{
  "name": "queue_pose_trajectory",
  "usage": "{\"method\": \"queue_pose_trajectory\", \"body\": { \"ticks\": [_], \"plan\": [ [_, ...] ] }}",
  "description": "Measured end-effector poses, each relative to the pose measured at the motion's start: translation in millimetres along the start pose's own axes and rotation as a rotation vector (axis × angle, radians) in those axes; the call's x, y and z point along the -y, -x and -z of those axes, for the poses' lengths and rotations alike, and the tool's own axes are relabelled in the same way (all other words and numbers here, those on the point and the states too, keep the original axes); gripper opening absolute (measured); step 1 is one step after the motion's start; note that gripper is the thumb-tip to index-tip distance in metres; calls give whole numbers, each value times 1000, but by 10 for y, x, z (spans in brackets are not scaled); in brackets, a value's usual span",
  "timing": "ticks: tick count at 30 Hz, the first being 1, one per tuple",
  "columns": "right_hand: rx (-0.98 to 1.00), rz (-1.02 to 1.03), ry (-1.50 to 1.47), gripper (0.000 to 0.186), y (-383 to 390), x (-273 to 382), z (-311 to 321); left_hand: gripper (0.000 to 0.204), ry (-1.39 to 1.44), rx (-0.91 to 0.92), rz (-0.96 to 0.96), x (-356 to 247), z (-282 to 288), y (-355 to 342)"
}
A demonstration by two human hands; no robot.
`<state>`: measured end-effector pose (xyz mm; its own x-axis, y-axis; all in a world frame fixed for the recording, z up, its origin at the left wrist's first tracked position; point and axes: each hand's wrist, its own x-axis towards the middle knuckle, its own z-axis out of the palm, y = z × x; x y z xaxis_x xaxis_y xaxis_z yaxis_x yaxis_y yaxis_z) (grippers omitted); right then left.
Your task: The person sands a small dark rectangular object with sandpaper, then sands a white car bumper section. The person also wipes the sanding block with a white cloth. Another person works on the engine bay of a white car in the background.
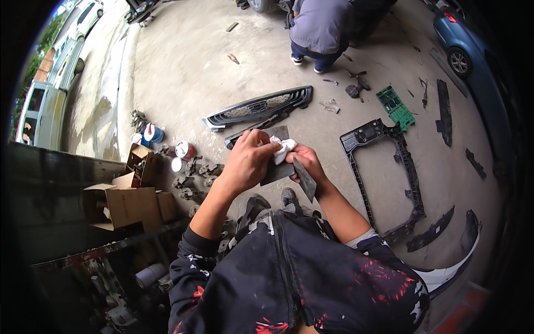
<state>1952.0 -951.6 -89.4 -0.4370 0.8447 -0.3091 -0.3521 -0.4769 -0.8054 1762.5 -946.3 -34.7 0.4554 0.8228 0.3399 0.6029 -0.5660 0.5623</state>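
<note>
Both hands are close together in front of my body, above the floor. My left hand (251,158) is closed, its fingertips pinching a crumpled white wipe (283,148), which could be cloth or paper. The wipe lies against a thin, flat dark grey plate (276,173), partly covered by my fingers. My right hand (309,162) is closed around the right side of that plate. A second dark plate with a pointed end (306,181) sticks out of the same hand toward me. The exact kind of these plates is not clear.
Beyond my hands a black car grille (261,107) lies on the concrete. Rightward are a black frame (414,189), a green tool case (396,106) and a blue car (473,55). Paint cans (184,149) and cardboard boxes (133,206) stand left. A person (320,30) crouches ahead.
</note>
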Motion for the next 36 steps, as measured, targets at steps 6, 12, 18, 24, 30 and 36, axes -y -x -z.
{"method": "queue_pose_trajectory", "body": {
  "ticks": [6, 12, 18, 24, 30, 36],
  "plan": [
    [144, -67, -134, 23, -309, -103, -82, 28, 6, 49, 93, 212, 161, 152],
    [103, -236, -373, 41, -977, -94, -238, 34, 3, 42, 60, 712, 349, 36],
    [77, -365, -367, 34, -1808, 107, -481, 38, 27, -25, -3, 1321, 599, -177],
    [168, -335, -95, 21, -2408, 216, -629, 38, 52, 3, -36, 1752, 895, -420],
    [200, -56, 142, 24, -2978, 361, -727, 37, 92, 189, -132, 2019, 1110, -702],
    [124, -162, 139, 29, -3614, 688, -780, 30, -54, 108, 122, 2521, 1460, -923]
  ]
}}
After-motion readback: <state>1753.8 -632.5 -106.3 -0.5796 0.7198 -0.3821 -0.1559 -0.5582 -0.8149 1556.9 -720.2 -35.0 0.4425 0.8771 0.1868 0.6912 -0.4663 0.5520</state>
